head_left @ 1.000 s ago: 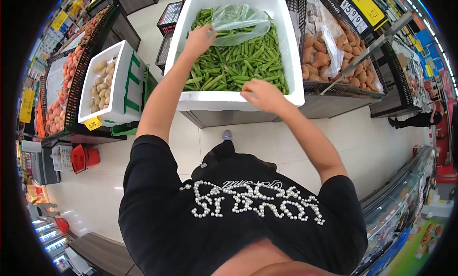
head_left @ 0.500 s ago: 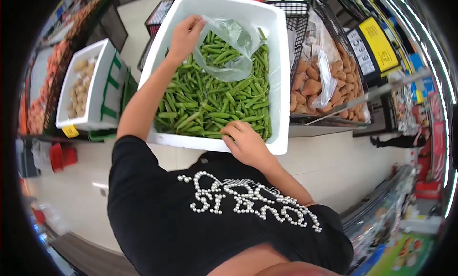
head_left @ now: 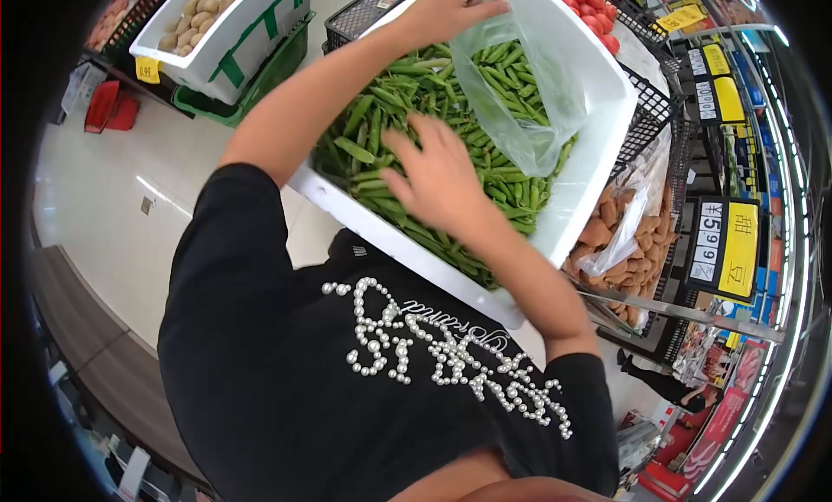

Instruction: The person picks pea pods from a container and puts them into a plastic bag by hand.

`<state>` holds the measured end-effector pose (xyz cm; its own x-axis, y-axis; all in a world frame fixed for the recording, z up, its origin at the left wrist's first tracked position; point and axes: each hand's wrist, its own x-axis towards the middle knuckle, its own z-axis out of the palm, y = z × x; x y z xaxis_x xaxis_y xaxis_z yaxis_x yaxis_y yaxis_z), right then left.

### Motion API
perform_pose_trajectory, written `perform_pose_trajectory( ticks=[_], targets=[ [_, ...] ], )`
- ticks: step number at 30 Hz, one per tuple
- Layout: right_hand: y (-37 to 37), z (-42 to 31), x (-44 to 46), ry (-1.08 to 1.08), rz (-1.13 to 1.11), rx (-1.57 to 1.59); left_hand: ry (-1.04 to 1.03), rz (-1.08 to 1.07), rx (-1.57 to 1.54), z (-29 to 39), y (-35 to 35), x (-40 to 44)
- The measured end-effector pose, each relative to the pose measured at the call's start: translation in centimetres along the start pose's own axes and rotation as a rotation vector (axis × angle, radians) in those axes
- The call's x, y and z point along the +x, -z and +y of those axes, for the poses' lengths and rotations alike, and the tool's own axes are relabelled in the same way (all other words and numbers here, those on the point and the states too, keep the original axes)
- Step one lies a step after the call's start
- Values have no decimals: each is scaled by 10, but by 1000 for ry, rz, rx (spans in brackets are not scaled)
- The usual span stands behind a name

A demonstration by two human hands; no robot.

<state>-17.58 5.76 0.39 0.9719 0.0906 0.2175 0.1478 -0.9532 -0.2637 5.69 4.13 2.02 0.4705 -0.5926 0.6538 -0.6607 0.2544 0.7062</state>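
Observation:
At the far side of a white foam box (head_left: 598,146), my left hand (head_left: 452,9) pinches the rim of a clear plastic bag (head_left: 539,146). The bag hangs over green pea pods (head_left: 511,194) that fill the box, and pods show through its film. I cannot tell whether any lie inside it. My right hand (head_left: 440,179) rests over the pods nearer to me, palm down, a little blurred, with thumb and fingers apart. Some pods beneath it are hidden.
Brown sweet potatoes (head_left: 637,255) sit in a crate to the right, behind a metal rail (head_left: 685,311). Red tomatoes (head_left: 589,12) lie beyond the box. Potatoes (head_left: 204,16) fill another foam box at left. Price signs (head_left: 726,246) stand at right; a person (head_left: 667,382) is farther off.
My view has turned, so the box appears tilted and shifted right. My right hand has moved from the near edge farther in over the pods. My left hand still holds the bag.

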Motion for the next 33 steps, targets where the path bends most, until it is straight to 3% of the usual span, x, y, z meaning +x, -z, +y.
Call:
perform_pose_trajectory(
  ticks=[3, 7, 10, 13, 16, 18, 25, 29, 33],
  targets=[
    [-39, 47, 65, -195, 37, -87, -50, 69, -18, -12, -5, -3],
    [-56, 67, 114, -444, -146, -19, 37, 79, -161, -4, -2, -6],
    [-68, 88, 114, -229, -138, 108, 89, -9, -145, 4, -2, -9],
    [-51, 86, 109, -313, -469, 214, 23, 12, -135, 0, -10, -9],
    [-26, 60, 98, -354, -586, 129, -7, 71, -160, -9, -18, -5],
    [-26, 58, 78, -293, -542, 255, 8, 102, -180, -9, -20, -4],
    [15, 15, 35, -295, -567, 263, 85, 51, -267, 18, -12, -10],
    [-17, 4, 28, -461, -311, 189, -38, -26, -264, 23, -19, -13],
    [-29, 12, 39, -393, -260, 218, -159, -118, -148, 24, -24, -20]
  ],
)
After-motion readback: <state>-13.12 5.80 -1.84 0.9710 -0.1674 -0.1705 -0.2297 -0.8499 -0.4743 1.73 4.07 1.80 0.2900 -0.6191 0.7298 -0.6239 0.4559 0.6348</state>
